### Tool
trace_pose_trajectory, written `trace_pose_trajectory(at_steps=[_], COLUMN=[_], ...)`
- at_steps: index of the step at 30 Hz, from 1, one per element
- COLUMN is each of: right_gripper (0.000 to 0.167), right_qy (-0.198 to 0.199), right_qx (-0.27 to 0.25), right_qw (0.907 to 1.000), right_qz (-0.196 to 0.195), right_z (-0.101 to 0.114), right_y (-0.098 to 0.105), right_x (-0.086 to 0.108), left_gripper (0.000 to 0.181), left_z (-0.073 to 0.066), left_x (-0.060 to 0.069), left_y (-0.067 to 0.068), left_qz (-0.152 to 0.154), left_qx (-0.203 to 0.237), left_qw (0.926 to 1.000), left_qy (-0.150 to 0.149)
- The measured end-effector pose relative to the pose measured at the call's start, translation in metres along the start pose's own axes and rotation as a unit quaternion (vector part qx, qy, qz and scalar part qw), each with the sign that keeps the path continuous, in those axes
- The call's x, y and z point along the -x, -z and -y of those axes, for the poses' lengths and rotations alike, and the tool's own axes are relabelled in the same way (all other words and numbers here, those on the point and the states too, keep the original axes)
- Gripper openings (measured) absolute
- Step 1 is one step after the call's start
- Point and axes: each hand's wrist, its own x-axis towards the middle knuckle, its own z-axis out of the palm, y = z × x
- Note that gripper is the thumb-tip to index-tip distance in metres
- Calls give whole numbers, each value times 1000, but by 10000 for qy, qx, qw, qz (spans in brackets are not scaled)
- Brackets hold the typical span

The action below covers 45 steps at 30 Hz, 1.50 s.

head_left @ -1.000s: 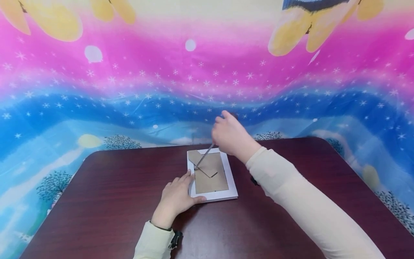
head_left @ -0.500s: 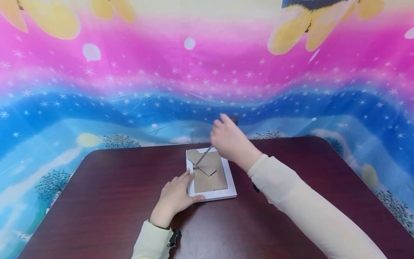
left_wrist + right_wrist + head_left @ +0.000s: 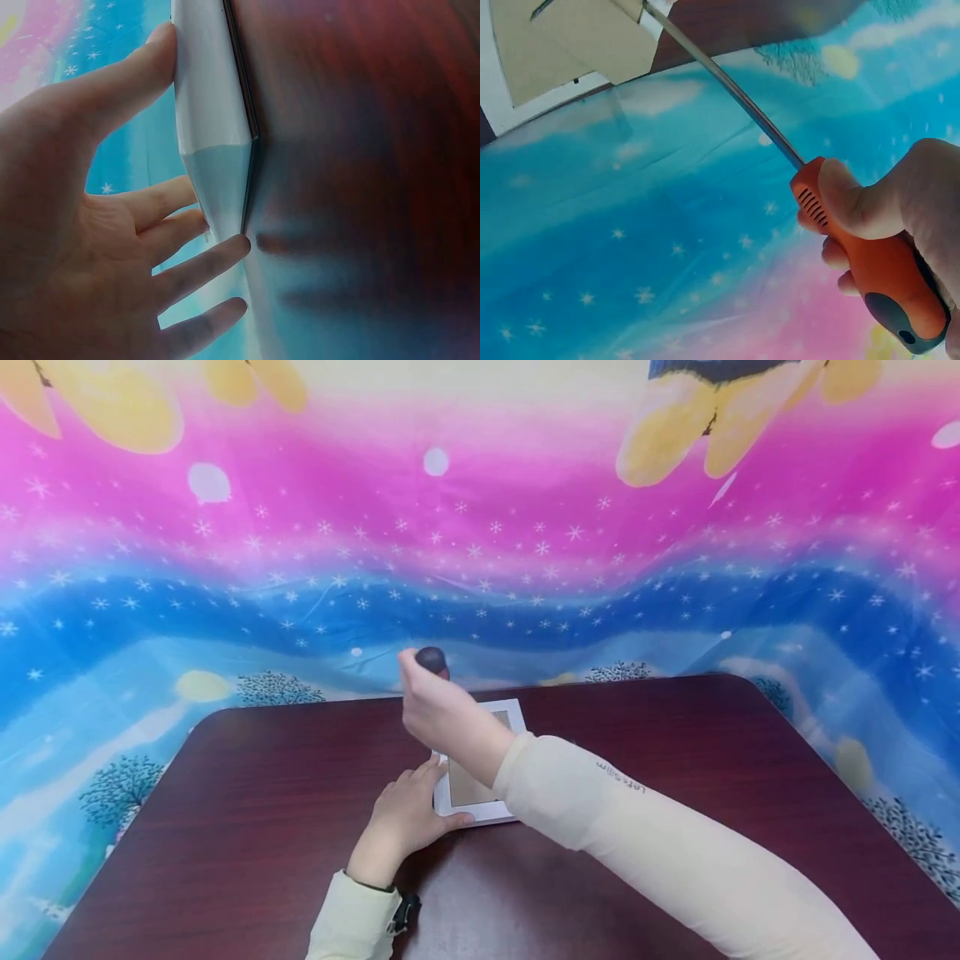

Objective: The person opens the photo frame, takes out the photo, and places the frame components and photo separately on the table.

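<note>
A white picture frame (image 3: 491, 812) lies on the table with its brown cardboard backing (image 3: 467, 787) facing up. My left hand (image 3: 405, 814) rests at the frame's near left corner; in the left wrist view its thumb touches one side (image 3: 214, 90) while the straight fingers spread along another. My right hand (image 3: 446, 703) grips a screwdriver (image 3: 862, 259) by its orange and black handle. The metal shaft (image 3: 727, 79) slants to the edge of the frame beside the cardboard, where the tip is at the top border of the right wrist view. In the head view my right hand and forearm hide most of the backing.
The dark red-brown wooden table (image 3: 285, 810) extends on both sides of the frame. Behind it hangs a colourful cloth backdrop (image 3: 360, 552) with snowflakes and trees. A dark strap (image 3: 405, 914) circles my left wrist.
My right hand has swung to the left with the screwdriver, from above the frame's far right to beyond its left side, and the handle now tilts left. My left hand stays put.
</note>
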Motion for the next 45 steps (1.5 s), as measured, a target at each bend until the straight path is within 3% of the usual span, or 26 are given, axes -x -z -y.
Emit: trace_pose_trajectory(at_steps=[4,8,11,14,19,24,32,40,45], right_gripper=[19,17,12,14,9,13,14,17,18], right_qy=[406,334,6,-453,-1324,-1862,-2469,-2909,-3166], right_qx=[306,242,-182,-1060,-2591,-3394,-4178,-4601,-5027], right_qw=[9987,9990,9998,9933,9567,9219,8733,8376,8035], right_qz=[-73,-149,-125,43,60,-178,-434,-459,-381], right_z=[3,1,-4,-11,-13,-2,25,52,66], right_y=[9,3,-10,-29,-60,-89,-115,-131,-138], right_x=[-5,-3,2,11,28,48,75,91,99], left_gripper=[87,87,89,90,90,90,90,90,89], left_z=[2,2,0,-3,-4,-5,-6,-4,-3], left_x=[1,0,0,0,-2,-3,-1,0,0], left_y=[-1,-2,-2,-2,-2,-1,0,-1,-2], left_qz=[-179,-77,100,123,-80,-58,-19,-64,-99], left_qx=[152,-34,-283,-424,-467,-466,-394,-370,-307], left_qw=[9997,10000,9994,9987,9987,9987,9988,9989,9990], left_qy=[-112,-10,178,257,201,213,295,288,294])
